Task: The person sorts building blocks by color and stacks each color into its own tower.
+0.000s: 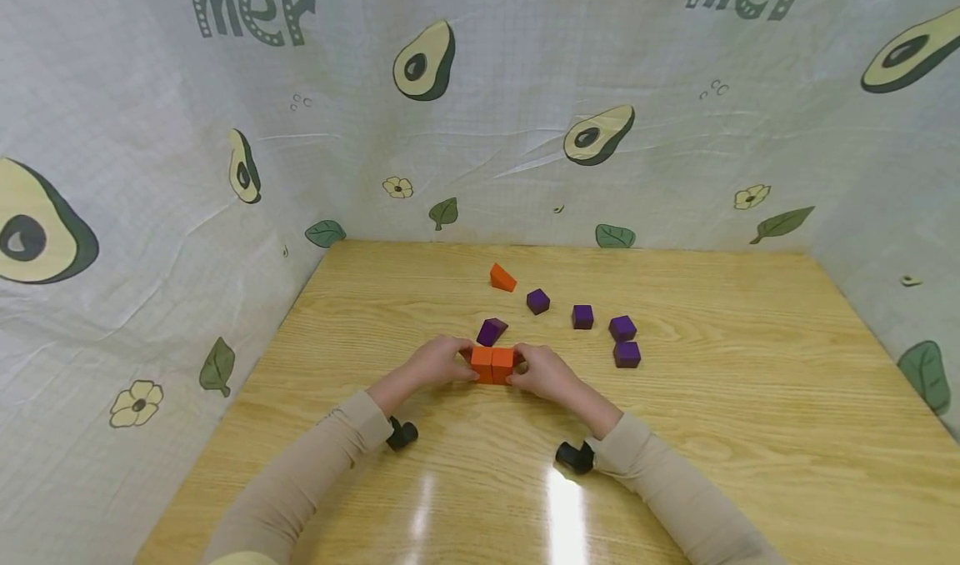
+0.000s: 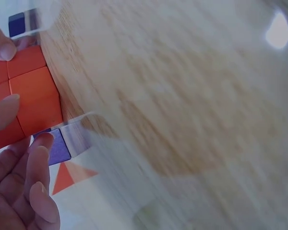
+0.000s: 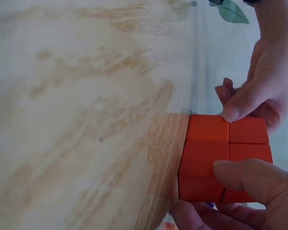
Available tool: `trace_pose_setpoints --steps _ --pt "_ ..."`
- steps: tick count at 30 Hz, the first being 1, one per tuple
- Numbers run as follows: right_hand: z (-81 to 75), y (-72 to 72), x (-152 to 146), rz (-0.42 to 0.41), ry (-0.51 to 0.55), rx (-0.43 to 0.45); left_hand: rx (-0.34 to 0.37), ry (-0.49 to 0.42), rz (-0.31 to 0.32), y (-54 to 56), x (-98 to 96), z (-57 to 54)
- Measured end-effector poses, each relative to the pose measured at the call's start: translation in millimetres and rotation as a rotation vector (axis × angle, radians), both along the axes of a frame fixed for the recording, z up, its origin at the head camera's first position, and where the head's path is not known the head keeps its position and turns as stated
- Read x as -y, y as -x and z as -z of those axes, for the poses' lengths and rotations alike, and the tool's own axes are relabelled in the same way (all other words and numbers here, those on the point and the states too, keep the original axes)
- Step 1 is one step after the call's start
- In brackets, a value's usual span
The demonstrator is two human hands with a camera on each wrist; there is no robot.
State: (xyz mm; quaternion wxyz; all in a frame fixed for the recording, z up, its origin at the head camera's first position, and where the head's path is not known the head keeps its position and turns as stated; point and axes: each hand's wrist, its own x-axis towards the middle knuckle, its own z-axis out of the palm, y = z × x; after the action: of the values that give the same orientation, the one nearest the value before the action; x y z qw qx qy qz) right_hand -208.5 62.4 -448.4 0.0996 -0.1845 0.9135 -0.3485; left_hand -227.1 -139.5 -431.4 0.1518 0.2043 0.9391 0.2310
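Orange cubes [image 1: 492,366] stand pressed together, two side by side and two high, as the right wrist view shows. My left hand [image 1: 437,360] grips the left side of this block, its thumb on the near face and its fingers behind. From the other side my right hand [image 1: 546,372] grips it likewise, with the thumb [image 3: 242,176] across the near face. Both hands' rear fingers are partly hidden in the head view. Just behind the block lies a purple wedge-like piece [image 1: 492,332].
An orange triangular piece [image 1: 502,278] lies farther back. Purple cubes are spread to the right: one near the middle [image 1: 537,301], another beside it [image 1: 582,317], and a close pair [image 1: 627,354]. A patterned cloth [image 1: 517,190] hangs behind the wooden table [image 1: 750,398].
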Motion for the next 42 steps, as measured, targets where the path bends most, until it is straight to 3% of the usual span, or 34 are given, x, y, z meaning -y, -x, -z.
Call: trace_pose_setpoints --steps 16,23,28,33,37,42 --pt "-4.1 -1.0 0.4 0.004 -0.005 -0.012 -0.015 0.043 0.024 1.5 1.6 -0.8" --pt "-3.7 -0.9 -0.5 -0.014 -0.017 -0.028 0.070 0.097 0.011 6.3 3.2 -7.6" --pt "-3.6 -1.0 0.0 -0.008 -0.025 -0.021 0.020 0.146 -0.007 21.5 9.4 -25.5" --pt "-3.2 -0.9 0.1 0.006 -0.033 -0.012 -0.036 0.023 -0.068 45.1 10.4 -38.5" --pt "-4.4 -1.9 0.0 0.003 -0.029 -0.010 -0.053 -0.101 -0.111 64.9 6.0 -39.0" --pt "-2.6 -2.7 0.4 0.008 -0.020 0.002 -0.031 -0.215 -0.140 88.8 -1.2 -28.1"
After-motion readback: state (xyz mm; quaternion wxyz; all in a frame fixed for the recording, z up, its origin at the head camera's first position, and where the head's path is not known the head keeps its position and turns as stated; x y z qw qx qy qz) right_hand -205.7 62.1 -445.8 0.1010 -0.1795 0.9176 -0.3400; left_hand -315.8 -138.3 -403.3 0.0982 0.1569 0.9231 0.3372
